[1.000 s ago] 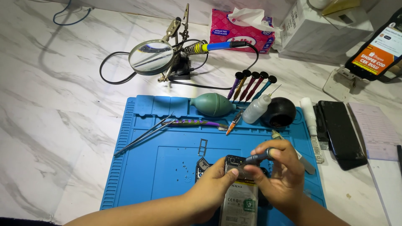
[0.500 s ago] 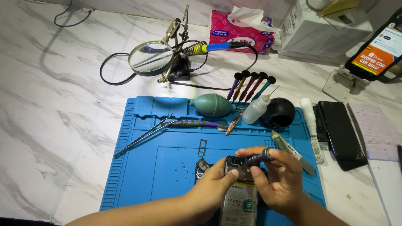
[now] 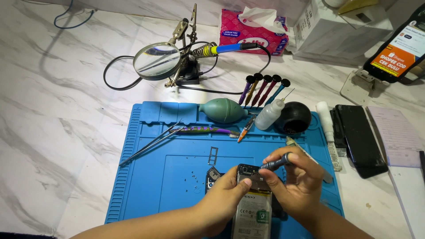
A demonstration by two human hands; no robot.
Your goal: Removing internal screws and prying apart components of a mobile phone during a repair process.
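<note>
- The opened phone lies back-up at the near edge of the blue work mat, its battery showing, partly hidden by both hands.
- The left hand holds the phone by its left edge, thumb pressed onto the upper part of the body.
- The right hand pinches a small dark screwdriver between thumb and fingertips; the tool lies tilted, its tip pointing down-left toward the top of the phone. Whether the tip touches the phone cannot be told.
- Tiny screws lie loose on the mat just left of the phone, with a small metal card tray a little above them.
- Farther back on the mat lie tweezers, a purple toothbrush, a green air blower, a small white squeeze bottle and a black round bowl.
- A row of coloured screwdrivers stands behind the blower.
- Off the mat to the right lies a second black phone, well apart from the hands.
- At the back of the marble table stand a magnifier stand, a soldering iron and a pink tissue pack.
</note>
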